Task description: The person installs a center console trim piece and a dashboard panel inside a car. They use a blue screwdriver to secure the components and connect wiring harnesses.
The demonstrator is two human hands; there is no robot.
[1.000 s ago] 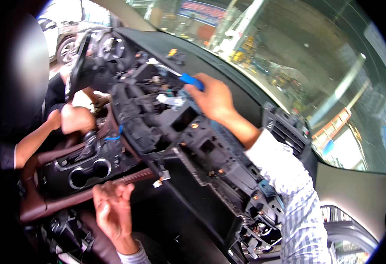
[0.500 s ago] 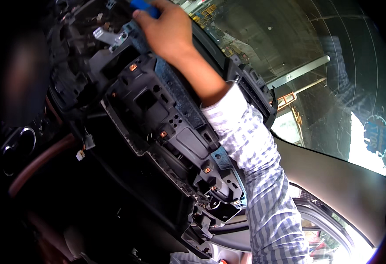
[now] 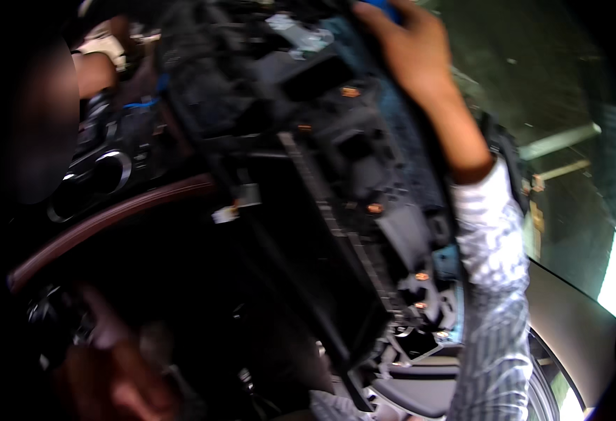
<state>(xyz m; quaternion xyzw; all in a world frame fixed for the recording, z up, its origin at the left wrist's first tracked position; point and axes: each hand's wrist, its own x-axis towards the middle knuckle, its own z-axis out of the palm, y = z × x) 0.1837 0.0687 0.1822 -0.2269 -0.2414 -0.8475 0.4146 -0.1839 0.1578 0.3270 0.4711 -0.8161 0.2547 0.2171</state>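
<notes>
My right hand (image 3: 416, 56), in a striped sleeve (image 3: 494, 238), reaches over the stripped dashboard (image 3: 402, 228) to its far end. Its fingers are closed around a blue object (image 3: 383, 8), cut off by the top edge; its kind does not show. Bluish padding (image 3: 406, 133) runs along the dashboard beside my wrist. Copper-coloured clips (image 3: 350, 92) dot the dark plastic, and a silvery bracket (image 3: 299, 35) stands near the far end. At lower left a smeared reddish shape (image 3: 129, 386) may be my left hand; its fingers cannot be made out.
A loose white connector (image 3: 225, 215) hangs on wires left of the dashboard. Red-brown trim (image 3: 111, 217) curves past the console's chrome rings (image 3: 115, 168). Another person's arm (image 3: 96, 74) shows at upper left. The windshield (image 3: 553, 84) and pale pillar (image 3: 574, 302) lie to the right.
The view has swung, so the dashboard and my right arm sit farther right. My right hand stays on the blue object. More red-brown trim and another person's arm have come into sight.
</notes>
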